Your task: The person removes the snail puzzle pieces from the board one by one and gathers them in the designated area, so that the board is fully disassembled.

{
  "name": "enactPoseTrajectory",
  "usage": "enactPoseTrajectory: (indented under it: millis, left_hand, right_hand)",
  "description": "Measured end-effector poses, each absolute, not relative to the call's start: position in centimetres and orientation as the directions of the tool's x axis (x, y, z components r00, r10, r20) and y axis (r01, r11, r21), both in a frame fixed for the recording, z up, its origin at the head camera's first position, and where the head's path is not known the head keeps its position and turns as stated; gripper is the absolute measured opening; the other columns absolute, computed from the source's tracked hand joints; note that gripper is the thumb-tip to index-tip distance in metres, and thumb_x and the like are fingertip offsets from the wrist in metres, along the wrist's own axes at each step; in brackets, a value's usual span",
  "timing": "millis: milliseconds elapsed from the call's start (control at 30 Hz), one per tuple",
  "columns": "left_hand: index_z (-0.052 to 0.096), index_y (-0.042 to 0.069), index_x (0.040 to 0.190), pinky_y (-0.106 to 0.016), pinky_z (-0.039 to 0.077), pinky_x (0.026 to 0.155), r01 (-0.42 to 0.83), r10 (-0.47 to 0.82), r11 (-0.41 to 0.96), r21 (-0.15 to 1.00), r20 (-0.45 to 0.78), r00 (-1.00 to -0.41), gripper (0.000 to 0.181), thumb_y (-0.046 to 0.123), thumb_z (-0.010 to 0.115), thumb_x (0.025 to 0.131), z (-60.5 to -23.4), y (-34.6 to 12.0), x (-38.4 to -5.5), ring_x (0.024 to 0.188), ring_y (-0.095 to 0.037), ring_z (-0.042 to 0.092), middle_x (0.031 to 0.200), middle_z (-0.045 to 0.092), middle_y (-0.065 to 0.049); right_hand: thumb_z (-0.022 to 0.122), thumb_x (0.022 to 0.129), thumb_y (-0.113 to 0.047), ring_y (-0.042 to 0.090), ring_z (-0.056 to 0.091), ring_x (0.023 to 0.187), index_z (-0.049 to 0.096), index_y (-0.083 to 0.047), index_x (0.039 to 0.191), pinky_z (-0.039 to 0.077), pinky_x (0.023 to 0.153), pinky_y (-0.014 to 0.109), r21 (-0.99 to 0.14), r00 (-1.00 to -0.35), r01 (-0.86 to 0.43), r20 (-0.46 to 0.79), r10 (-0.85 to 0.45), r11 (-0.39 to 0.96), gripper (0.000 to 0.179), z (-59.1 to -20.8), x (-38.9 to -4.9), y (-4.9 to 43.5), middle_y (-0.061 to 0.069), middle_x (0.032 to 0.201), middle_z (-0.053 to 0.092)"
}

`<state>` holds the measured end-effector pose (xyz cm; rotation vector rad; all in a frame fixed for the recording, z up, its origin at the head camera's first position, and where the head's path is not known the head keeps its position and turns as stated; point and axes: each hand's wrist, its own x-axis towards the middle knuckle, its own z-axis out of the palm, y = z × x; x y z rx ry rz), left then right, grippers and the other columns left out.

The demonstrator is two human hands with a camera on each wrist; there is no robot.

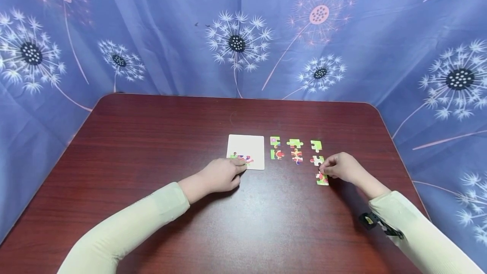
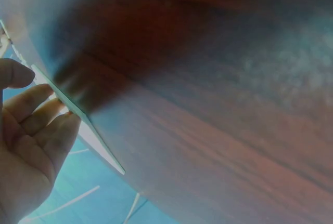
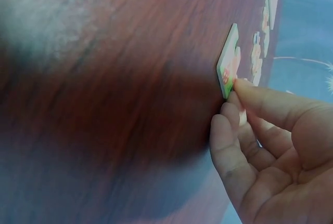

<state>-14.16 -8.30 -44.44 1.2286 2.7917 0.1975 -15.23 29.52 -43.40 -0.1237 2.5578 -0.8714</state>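
My right hand [image 1: 341, 167] pinches the edge of a green and red puzzle piece [image 1: 322, 180] at the near end of the right-hand column. In the right wrist view, thumb and fingertips meet at the corner of this puzzle piece [image 3: 227, 73]. With its fingers extended, my left hand [image 1: 222, 175] rests on the near left part of a square white puzzle board [image 1: 249, 143]. Joined, colourful pieces [image 1: 243, 157] lie along the board's near edge, partly covered by those fingers. The left wrist view has the fingertips against the board's edge [image 2: 99, 143].
Between the board and my right hand, several loose puzzle pieces [image 1: 294, 143] lie in short columns. Two more, a green piece [image 1: 316, 145] and a whitish piece [image 1: 316, 160], lie just beyond that hand. A blue dandelion-print cloth [image 1: 171, 54] hangs around the dark red wooden table [image 1: 152, 138].
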Motion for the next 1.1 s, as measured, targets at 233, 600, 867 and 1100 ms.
enactPoseTrajectory:
  millis: [233, 600, 867, 1100]
  left_hand:
    - [0.073, 0.007, 0.125, -0.042, 0.058, 0.101, 0.746, 0.753, 0.652, 0.133, 0.000, -0.658, 0.037, 0.016, 0.062, 0.092, -44.7, -8.3, -14.5, 0.130, -0.026, 0.065, 0.136, 0.069, -0.008]
    - [0.077, 0.009, 0.111, -0.038, 0.054, 0.107, 0.770, 0.771, 0.629, 0.111, 0.037, -0.635, 0.026, 0.012, 0.061, 0.091, -44.6, -8.1, -15.0, 0.123, -0.023, 0.068, 0.127, 0.073, -0.006]
    - [0.076, 0.007, 0.115, -0.039, 0.052, 0.111, 0.785, 0.783, 0.610, 0.106, 0.072, -0.618, 0.029, 0.013, 0.062, 0.090, -45.1, -8.7, -14.8, 0.120, -0.024, 0.069, 0.121, 0.073, -0.007]
    - [0.075, 0.008, 0.117, -0.039, 0.055, 0.105, 0.755, 0.751, 0.649, 0.094, 0.079, -0.655, 0.029, 0.013, 0.063, 0.092, -44.4, -9.9, -14.5, 0.119, -0.025, 0.070, 0.123, 0.073, -0.007]
  right_hand:
    - [0.067, 0.093, -0.003, 0.008, 0.061, 0.071, 0.075, 0.009, 0.095, 0.059, 0.066, 0.027, -0.613, -0.895, 0.051, -0.378, -0.236, 0.788, 0.014, -42.9, -15.3, 29.5, 0.003, 0.077, 0.074]
    - [0.069, 0.094, -0.017, 0.013, 0.069, 0.076, 0.076, 0.002, 0.106, 0.058, 0.070, 0.030, -0.663, -0.894, -0.047, -0.307, -0.328, 0.748, 0.023, -40.7, -16.6, 25.4, 0.011, 0.087, 0.075]
    - [0.066, 0.096, -0.013, 0.014, 0.070, 0.077, 0.074, 0.005, 0.109, 0.060, 0.074, 0.025, -0.751, -0.914, -0.068, -0.217, -0.344, 0.656, 0.024, -41.5, -17.6, 19.6, 0.020, 0.098, 0.077]
    - [0.061, 0.097, -0.010, 0.022, 0.076, 0.082, 0.071, 0.007, 0.119, 0.062, 0.080, 0.031, -0.786, -0.923, -0.026, -0.218, -0.318, 0.617, 0.029, -42.1, -17.8, 15.0, 0.022, 0.112, 0.075]
